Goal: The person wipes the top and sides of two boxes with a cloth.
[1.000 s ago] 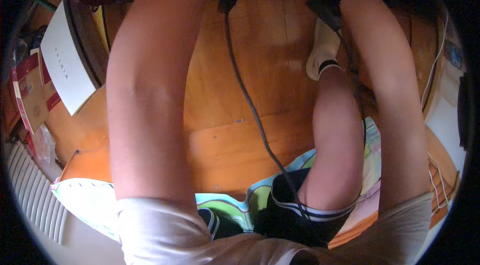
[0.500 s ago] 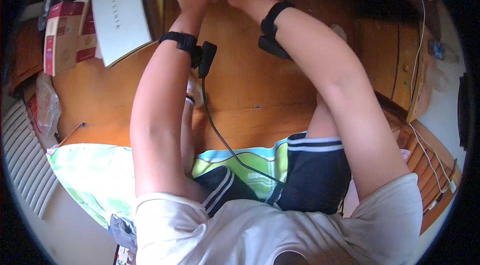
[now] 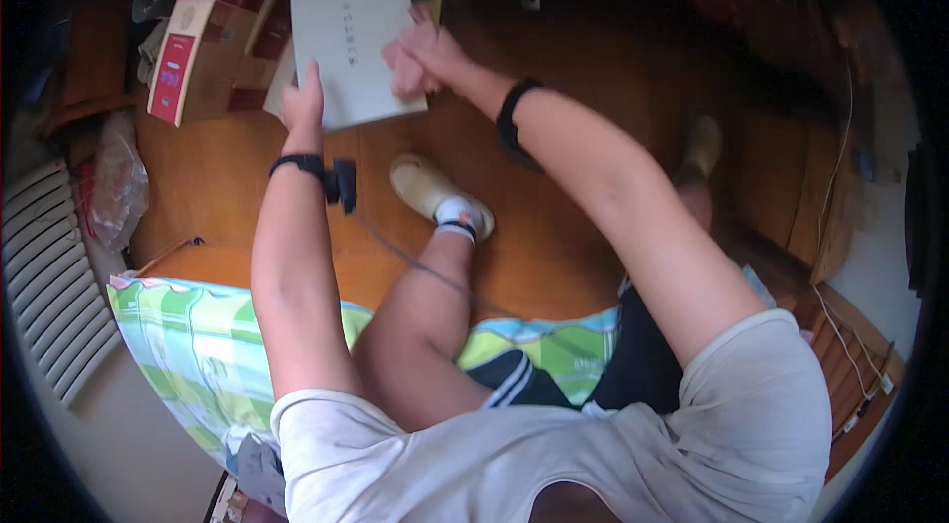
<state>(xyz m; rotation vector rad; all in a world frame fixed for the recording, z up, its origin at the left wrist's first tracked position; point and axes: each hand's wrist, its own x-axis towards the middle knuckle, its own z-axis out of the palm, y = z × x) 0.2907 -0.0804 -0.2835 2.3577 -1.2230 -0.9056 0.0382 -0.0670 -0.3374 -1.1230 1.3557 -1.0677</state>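
A flat white box [image 3: 354, 4] with a line of dark marks lies tilted on the brown wooden surface, up and left of centre. My left hand [image 3: 303, 103] grips its lower left edge, thumb up along the side and fingers mostly hidden. Over its right edge is my right hand [image 3: 435, 50], fingers curled and a little blurred. A pinkish, crumpled-looking shape shows under these fingers; I cannot tell whether it is cloth or part of the hand. Each wrist wears a black strap, the left one with a small black block [image 3: 341, 185] and a cable.
Red and tan cartons [image 3: 203, 48] stand left of the white box. A clear plastic bag [image 3: 119, 182] lies by a white slatted panel [image 3: 54, 276]. My slippered foot [image 3: 425, 185] rests on the wood. Green checked fabric [image 3: 198, 325] lies beneath me; white cables [image 3: 835, 325] run at right.
My hands, together at the far top before, have parted and come to the two sides of the white box. The view has shifted, and my slippered foot now shows plainly.
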